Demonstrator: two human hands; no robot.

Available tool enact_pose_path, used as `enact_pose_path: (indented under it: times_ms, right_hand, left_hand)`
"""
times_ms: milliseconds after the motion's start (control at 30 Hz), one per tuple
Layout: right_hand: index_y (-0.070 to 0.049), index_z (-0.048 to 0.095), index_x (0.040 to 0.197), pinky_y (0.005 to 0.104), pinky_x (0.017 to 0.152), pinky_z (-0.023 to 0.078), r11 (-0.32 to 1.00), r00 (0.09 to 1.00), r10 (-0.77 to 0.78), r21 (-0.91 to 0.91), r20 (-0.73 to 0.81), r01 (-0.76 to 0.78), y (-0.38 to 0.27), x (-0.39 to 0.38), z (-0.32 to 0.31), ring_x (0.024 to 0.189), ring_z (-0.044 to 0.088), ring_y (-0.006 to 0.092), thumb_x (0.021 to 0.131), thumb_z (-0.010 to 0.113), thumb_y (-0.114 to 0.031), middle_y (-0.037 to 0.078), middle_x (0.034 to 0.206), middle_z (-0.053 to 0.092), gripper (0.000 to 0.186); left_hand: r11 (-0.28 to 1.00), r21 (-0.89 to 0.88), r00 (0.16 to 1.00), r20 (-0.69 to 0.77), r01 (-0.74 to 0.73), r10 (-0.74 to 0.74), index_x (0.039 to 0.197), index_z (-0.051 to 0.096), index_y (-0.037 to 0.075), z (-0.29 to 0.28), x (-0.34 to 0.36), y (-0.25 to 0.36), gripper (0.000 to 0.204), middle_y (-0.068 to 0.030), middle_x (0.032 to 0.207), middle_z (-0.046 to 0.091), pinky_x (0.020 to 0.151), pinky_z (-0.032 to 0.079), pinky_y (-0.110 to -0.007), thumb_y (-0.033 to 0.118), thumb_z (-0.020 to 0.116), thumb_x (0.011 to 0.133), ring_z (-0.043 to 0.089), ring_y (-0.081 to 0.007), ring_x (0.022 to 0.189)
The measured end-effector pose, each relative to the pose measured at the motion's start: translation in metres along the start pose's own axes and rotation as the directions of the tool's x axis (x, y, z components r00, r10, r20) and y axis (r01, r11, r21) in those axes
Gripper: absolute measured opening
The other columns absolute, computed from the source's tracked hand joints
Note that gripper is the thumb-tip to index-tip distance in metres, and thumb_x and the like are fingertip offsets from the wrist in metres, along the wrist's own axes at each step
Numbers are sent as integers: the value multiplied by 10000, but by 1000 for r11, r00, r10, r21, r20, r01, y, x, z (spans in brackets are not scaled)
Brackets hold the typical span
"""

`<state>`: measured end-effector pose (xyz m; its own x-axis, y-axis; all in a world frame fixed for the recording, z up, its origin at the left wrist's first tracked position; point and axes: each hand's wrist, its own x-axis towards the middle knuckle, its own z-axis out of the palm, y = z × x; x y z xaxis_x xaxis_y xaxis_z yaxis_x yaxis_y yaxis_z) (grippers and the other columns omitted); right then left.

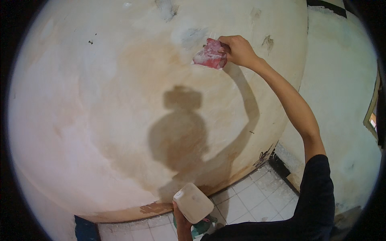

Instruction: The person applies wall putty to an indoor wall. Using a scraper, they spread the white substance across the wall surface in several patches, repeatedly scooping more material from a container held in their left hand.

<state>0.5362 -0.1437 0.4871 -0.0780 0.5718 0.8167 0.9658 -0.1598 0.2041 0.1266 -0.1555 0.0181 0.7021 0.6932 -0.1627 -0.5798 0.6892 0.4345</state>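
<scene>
My right hand (240, 51) is raised high against the stained cream wall (116, 116). It is closed on a red putty scraper (213, 59), roughly triangular and smeared with white paste, whose wide edge lies at or very close to the wall. Grey-white patches (193, 36) mark the surface just above the scraper. Low down, my left hand (181, 220) grips the side of a cream plastic tub (194, 203) with rounded corners. The tub is tilted, and a pale smear shows on it; most of my left fingers are hidden behind it.
A pale green wall (341, 96) meets the stained wall at a corner on the right. White floor tiles (251, 201) run along its foot, with dirt near the corner. A green object (201, 229) is partly hidden below the tub. A dark blue piece (85, 228) stands at lower left.
</scene>
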Motion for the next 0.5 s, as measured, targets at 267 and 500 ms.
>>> enact_pose_path:
  times_ms: [267,500]
  right_hand:
    - [-102,684,1056,436,804,520,935,934,59,-308,-352,-175,145,70,-62,923,650,353,674,712,-213,181,997,678,399]
    - [-11,675,781,382,585,483,986,934,165,68,-318,-151,109,42,-96,602,624,268,667,677,-152,193,680,637,182]
  left_hand:
    - [999,-17,999,38,33,-33,1411,396,91,-7,2,-13,664,-147,1326,536,949,498,-505,590,319,981,573,-350,1155]
    - [999,50,997,-82,-5,9,1407,403,88,-19,-2,-23,665,-148,1326,542,955,497,-482,591,332,978,579,-342,1146]
